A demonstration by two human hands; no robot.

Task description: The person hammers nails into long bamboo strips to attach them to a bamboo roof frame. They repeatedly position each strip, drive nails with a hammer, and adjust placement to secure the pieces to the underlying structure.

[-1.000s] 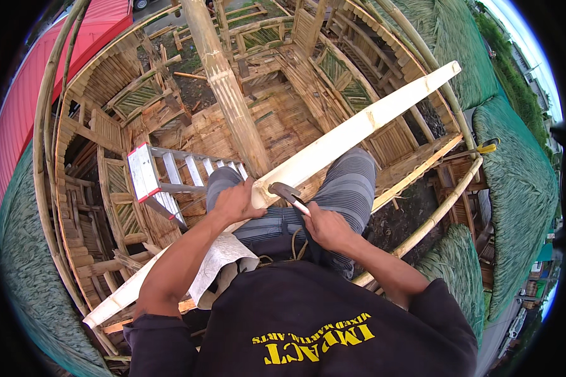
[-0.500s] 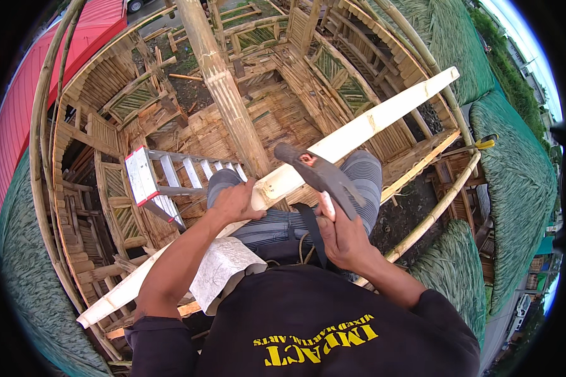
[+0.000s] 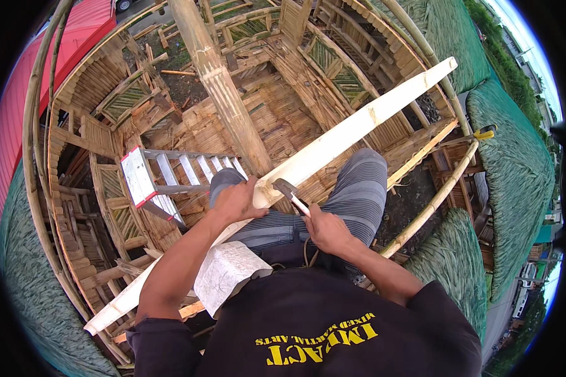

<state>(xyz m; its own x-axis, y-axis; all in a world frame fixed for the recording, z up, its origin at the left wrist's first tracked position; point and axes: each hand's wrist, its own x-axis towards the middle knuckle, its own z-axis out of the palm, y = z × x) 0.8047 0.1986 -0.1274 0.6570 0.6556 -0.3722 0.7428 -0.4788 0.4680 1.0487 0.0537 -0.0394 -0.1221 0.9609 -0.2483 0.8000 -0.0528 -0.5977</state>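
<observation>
A pale split bamboo strip (image 3: 358, 125) slants across my thighs toward the far right, its near end by my left hand (image 3: 234, 202). My left hand is closed around the bamboo at that end. A second pale strip (image 3: 122, 300) runs from under my left forearm to the lower left. In my right hand (image 3: 328, 227) is a claw hammer (image 3: 300, 205), gripped by its handle. The hammer's head is down at the near end of the upper strip, touching or almost touching it. A crumpled whitish sheet (image 3: 223, 273) hangs at my waist on the left.
A thick bamboo pole (image 3: 223, 85) rises ahead between my knees. An aluminium stepladder (image 3: 170, 169) stands to its left. Below lies a bamboo-slat floor (image 3: 277, 116) with railings around. A yellow-handled tool (image 3: 484, 132) sits on the frame at right, near green thatched roofs (image 3: 509, 176).
The hammer has swung down from above the strip, leftward onto its near end, and my right hand moved with it. My left hand stays on the bamboo.
</observation>
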